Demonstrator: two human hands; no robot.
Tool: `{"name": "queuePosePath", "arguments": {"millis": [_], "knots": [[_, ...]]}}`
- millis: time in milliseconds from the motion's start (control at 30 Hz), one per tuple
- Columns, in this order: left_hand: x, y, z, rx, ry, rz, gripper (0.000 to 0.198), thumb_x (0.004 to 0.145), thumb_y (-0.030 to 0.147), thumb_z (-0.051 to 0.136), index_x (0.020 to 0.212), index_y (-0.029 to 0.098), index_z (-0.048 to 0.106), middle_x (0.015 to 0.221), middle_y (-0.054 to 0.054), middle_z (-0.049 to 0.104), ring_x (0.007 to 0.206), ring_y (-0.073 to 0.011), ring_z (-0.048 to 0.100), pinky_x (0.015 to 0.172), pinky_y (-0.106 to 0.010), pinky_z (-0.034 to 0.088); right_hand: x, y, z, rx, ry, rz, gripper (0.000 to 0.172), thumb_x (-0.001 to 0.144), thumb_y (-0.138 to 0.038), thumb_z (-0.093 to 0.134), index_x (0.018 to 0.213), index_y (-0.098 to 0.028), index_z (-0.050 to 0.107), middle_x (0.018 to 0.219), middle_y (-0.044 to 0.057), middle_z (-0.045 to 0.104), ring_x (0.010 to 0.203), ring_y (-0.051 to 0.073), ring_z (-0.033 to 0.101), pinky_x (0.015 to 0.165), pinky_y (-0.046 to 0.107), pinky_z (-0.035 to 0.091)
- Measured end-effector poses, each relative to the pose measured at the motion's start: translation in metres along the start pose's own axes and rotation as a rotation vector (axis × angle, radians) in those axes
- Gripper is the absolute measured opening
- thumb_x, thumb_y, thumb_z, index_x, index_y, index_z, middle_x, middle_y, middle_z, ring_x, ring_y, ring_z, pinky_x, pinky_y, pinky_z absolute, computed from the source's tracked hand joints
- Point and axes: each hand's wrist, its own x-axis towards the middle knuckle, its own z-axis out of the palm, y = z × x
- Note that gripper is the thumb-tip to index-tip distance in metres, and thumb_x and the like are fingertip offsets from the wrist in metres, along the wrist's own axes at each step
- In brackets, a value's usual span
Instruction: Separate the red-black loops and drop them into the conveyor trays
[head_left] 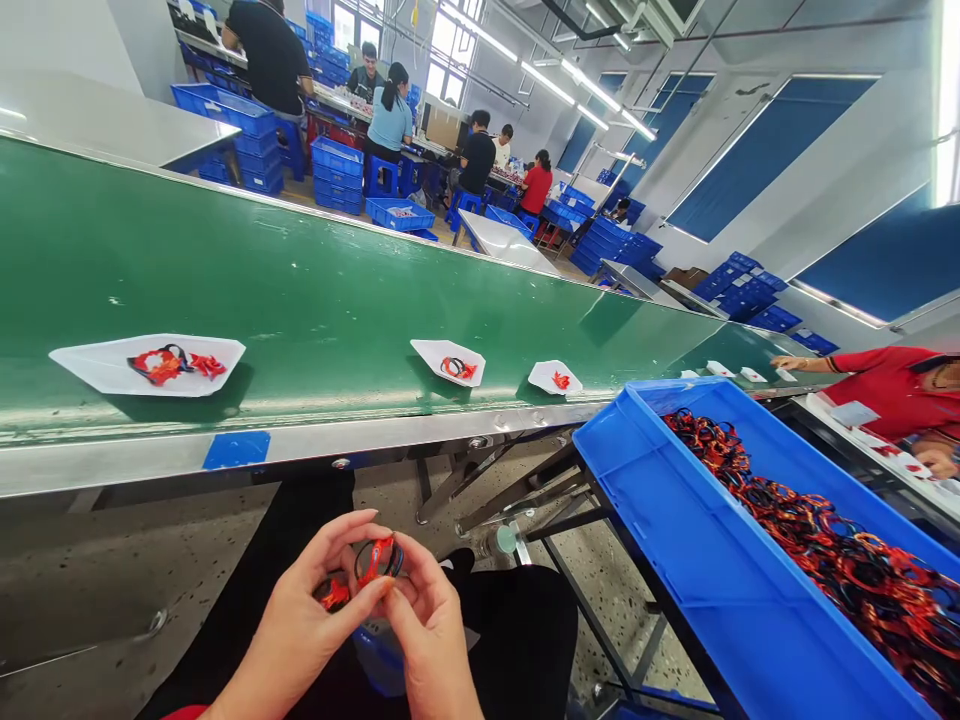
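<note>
Left hand (pixel 300 620): 1 | right hand (pixel 431 625): 1 | red wristbands (pixel 379 560) between the hands: 2 | green conveyor belt (pixel 300 280): 1 | white paper sheets (pixel 146 365) on belt: 6 | blue crate (pixel 675 500): 1 | loose wristbands (pixel 810 530) in crate: too many for count | co-worker (pixel 892 390) in red shirt nearby: 1

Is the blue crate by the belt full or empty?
The blue crate is partly full: red and black wristbands heap along its far side; its near side is bare.

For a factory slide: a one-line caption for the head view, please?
Left hand and right hand hold a red band beside a blue crate of bands.
</note>
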Motion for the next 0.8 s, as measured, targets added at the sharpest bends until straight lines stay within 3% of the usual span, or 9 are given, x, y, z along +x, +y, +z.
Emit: {"name": "queuePosePath", "arguments": {"millis": [233,333,500,700,800], "knots": [[-0.003,0.009,0.003,0.084,0.083,0.054,0.054,0.061,0.031,0.076,0.112,0.032,0.056,0.09,0.001,0.067,0.068,-0.0146,0.056,0.067,-0.023,0.045,0.001,0.004,0.003,0.248,-0.039,0.101,0.037,0.083,-0.038,0.058,0.112,-0.017,0.061,0.113,0.011,0.065,0.105,0.026,0.06,0.095,0.043,0.042],[-0.003,0.009,0.005,0.06,0.135,0.09,0.055,0.057,0.029,0.078,0.109,0.032,0.06,0.087,0.001,0.068,0.066,-0.015,0.056,0.067,-0.024,0.045,0.001,0.007,0.001,0.269,-0.043,0.182,0.036,0.081,-0.039,0.06,0.11,-0.018,0.062,0.112,0.01,0.065,0.103,0.024,0.061,0.089,0.04,0.045],[-0.002,0.005,0.003,0.094,0.052,0.091,0.056,0.058,0.027,0.077,0.111,0.032,0.06,0.094,0.0,0.069,0.067,-0.0158,0.055,0.067,-0.024,0.045,0.004,0.014,-0.002,0.37,-0.044,0.266,0.028,0.082,-0.032,0.061,0.106,-0.019,0.064,0.107,0.009,0.067,0.092,0.017,0.063,0.075,0.028,0.048],[-0.001,0.007,0.0,0.084,0.025,0.069,0.056,0.057,0.026,0.077,0.111,0.032,0.06,0.094,-0.001,0.069,0.064,-0.0161,0.053,0.063,-0.025,0.045,0.006,0.018,0.0,0.422,-0.046,0.277,0.024,0.081,-0.029,0.063,0.102,-0.018,0.066,0.101,0.006,0.068,0.079,0.012,0.062,0.07,0.024,0.047],[-0.002,0.012,0.003,0.047,0.075,0.059,0.054,0.056,0.028,0.078,0.107,0.032,0.062,0.091,-0.001,0.07,0.062,-0.0157,0.052,0.062,-0.025,0.044,0.006,0.019,0.002,0.388,-0.021,0.261,0.026,0.079,-0.031,0.065,0.102,-0.018,0.066,0.101,0.007,0.067,0.08,0.014,0.062,0.071,0.025,0.048]]}}
